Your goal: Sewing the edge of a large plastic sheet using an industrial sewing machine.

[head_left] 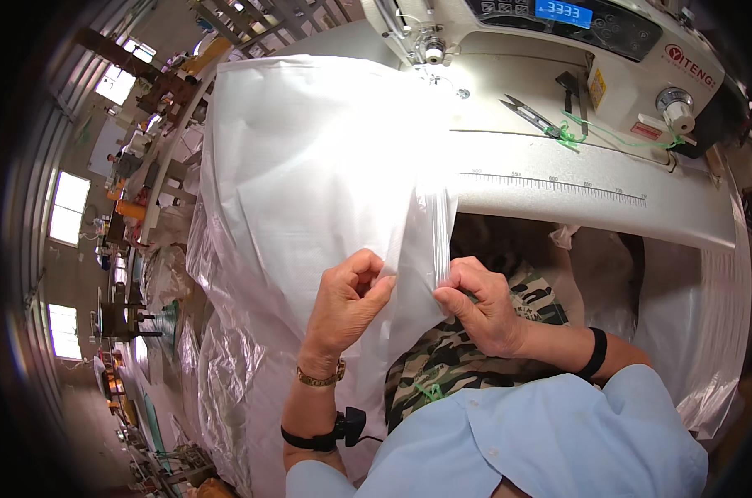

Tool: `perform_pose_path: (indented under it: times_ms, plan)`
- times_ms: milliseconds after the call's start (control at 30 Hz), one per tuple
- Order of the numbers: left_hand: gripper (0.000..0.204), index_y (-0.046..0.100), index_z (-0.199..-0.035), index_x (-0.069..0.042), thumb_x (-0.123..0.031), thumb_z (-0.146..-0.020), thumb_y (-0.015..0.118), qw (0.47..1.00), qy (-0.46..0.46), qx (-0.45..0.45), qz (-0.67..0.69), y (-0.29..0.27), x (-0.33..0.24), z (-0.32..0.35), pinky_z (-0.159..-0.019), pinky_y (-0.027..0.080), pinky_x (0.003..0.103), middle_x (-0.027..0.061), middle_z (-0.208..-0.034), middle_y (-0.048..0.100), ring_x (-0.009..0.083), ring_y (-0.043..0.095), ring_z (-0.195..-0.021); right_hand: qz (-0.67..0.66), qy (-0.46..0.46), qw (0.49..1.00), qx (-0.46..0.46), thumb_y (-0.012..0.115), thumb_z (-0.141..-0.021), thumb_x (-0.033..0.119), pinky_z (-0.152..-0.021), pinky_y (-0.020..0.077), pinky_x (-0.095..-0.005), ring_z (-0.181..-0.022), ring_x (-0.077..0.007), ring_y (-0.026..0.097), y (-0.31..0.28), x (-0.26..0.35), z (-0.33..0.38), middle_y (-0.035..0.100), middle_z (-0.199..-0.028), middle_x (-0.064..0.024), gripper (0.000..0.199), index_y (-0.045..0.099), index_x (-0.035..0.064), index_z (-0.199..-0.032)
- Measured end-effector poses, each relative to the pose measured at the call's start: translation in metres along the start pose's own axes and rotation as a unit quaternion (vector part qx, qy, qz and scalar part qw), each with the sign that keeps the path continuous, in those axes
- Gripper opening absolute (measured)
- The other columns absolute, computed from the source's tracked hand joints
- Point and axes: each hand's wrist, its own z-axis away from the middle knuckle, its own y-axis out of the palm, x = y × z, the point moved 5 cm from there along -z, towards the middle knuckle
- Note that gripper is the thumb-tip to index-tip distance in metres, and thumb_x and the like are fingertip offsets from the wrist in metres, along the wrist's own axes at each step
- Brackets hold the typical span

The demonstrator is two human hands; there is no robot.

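A large white plastic sheet [284, 158] spreads over the sewing machine's bed and hangs down toward my lap. With thumb and fingers together, my left hand [347, 303] pinches an edge of this sheet. To its right, my right hand [479, 305] pinches a narrow, pleated-looking strip [439, 241] along the sheet's right border. Both hands are below the front edge of the machine bed. The far end of the sheet reaches the sewing machine's needle area [433, 62], where bright lamp light washes out the detail.
Thread snips [532, 116] with green thread lie on the bed, right of the needle. A ruler scale [558, 184] runs along the bed's front edge. Clear plastic [226, 398] bunches at the left, and more sheeting [720, 332] hangs at the right. A camouflage cloth [442, 357] covers my lap.
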Motion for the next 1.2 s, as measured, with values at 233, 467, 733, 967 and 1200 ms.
perform_pose_path:
  times_ms: [233, 467, 733, 967, 1200]
  plan:
    - [0.017, 0.053, -0.081, -0.005, -0.008, -0.095, 0.063, 0.995, -0.019, 0.066, 0.074, 0.016, 0.017, -0.002, -0.051, 0.029, 0.018, -0.0092, -0.071, 0.046, -0.0021, 0.037, -0.062, 0.099, -0.081, 0.991, 0.037, 0.067, -0.092, 0.022, -0.068, 0.0449, -0.0349, -0.065, -0.0247, 0.055, 0.011, 0.017, -0.009, 0.059, -0.069, -0.0058, 0.02, 0.062, 0.0061, -0.08]
    - [0.012, 0.057, -0.084, -0.004, -0.007, -0.096, 0.061, 0.984, -0.002, 0.082, 0.157, 0.025, 0.033, -0.004, -0.057, 0.034, 0.018, -0.008, -0.075, 0.05, 0.0002, 0.041, -0.068, 0.278, -0.16, 0.923, 0.213, 0.068, -0.089, 0.014, -0.06, 0.0432, -0.037, -0.054, -0.0299, 0.054, 0.031, 0.017, -0.03, 0.057, -0.064, -0.0076, 0.021, 0.049, 0.0075, -0.083]
    - [0.013, 0.062, -0.091, -0.002, -0.006, -0.098, 0.053, 0.986, 0.015, 0.091, 0.136, 0.015, 0.04, -0.004, -0.063, 0.039, 0.019, -0.0059, -0.082, 0.055, 0.0018, 0.044, -0.073, 0.278, -0.159, 0.913, 0.252, 0.066, -0.091, 0.015, -0.055, 0.0478, -0.0407, -0.056, -0.0319, 0.059, 0.037, 0.02, -0.035, 0.057, -0.064, -0.0099, 0.018, 0.05, 0.0073, -0.09]
    - [0.014, 0.06, -0.095, -0.002, -0.014, -0.101, 0.056, 0.978, -0.03, 0.076, 0.194, 0.019, 0.034, -0.003, -0.066, 0.041, 0.019, -0.0032, -0.085, 0.061, 0.0017, 0.049, -0.074, 0.245, -0.143, 0.922, 0.265, 0.066, -0.09, 0.014, -0.051, 0.0487, -0.0428, -0.051, -0.0333, 0.058, 0.039, 0.018, -0.033, 0.056, -0.06, -0.0107, 0.017, 0.05, 0.0076, -0.091]
    - [0.018, 0.055, -0.086, -0.008, -0.018, -0.101, 0.058, 0.967, -0.05, 0.032, 0.248, 0.021, 0.03, -0.012, -0.053, 0.032, 0.02, -0.0077, -0.073, 0.052, -0.0005, 0.039, -0.062, 0.287, -0.205, 0.892, 0.285, 0.061, -0.092, 0.015, -0.052, 0.0495, -0.0383, -0.055, -0.0306, 0.062, 0.049, 0.014, -0.029, 0.058, -0.06, -0.0099, 0.017, 0.048, 0.0042, -0.089]
